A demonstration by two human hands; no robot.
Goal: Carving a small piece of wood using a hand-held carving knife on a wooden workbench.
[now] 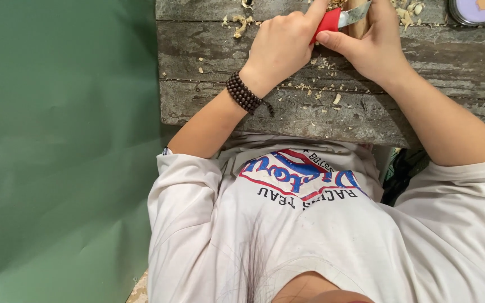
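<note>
Green backdrop: a plain green sheet fills the left side, beside the counter's edge; nothing lies on it.
Counter: weathered grey planks with gaps between them; pale wood shavings are scattered across the far boards and between the wrists.
Bracelet: dark brown beads ringing the left wrist, well back from the cutting edge; a loose tassel end hangs toward the planks.
Left hand: curled shut around the knife's red handle, the forefinger stretched forward along it; a firm wrap like this looks right for short, controlled cuts.
Knife: red handle with a short steel blade pointing right, at the top edge of the view; the blade sits close against the right hand (a shallow angle and small strokes would be my advice, thumb kept behind the edge).
Right hand: closed about a pale piece of wood, mostly hidden by the fingers, the thumb pressing on the knife handle; bracing both wrists on the counter should steady the work.
Round tin: a lilac-topped lid at the far right corner, well apart from both hands.
</note>
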